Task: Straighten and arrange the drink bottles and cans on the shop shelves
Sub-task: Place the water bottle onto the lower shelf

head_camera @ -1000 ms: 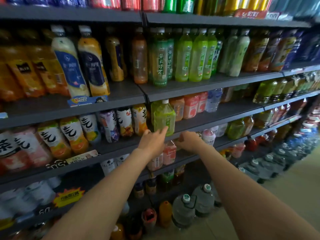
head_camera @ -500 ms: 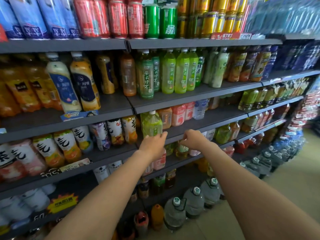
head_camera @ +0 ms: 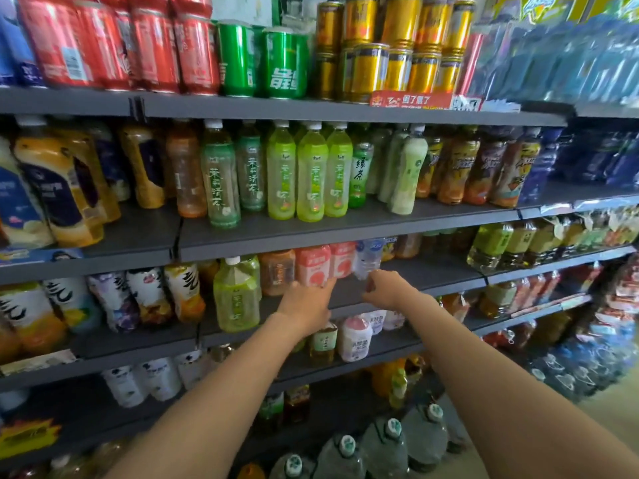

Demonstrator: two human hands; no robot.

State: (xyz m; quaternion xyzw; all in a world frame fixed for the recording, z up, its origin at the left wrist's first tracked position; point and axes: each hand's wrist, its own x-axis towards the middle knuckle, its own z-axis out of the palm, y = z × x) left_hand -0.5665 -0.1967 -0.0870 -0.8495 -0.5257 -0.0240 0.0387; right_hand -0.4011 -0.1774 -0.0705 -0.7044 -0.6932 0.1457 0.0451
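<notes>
Grey shelf edge: left hand open beside pink bottle, right hand curled, grip unclear.

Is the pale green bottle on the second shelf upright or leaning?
Leaning: the pale green bottle tilts left, its cap against neighbouring bottles.
</notes>
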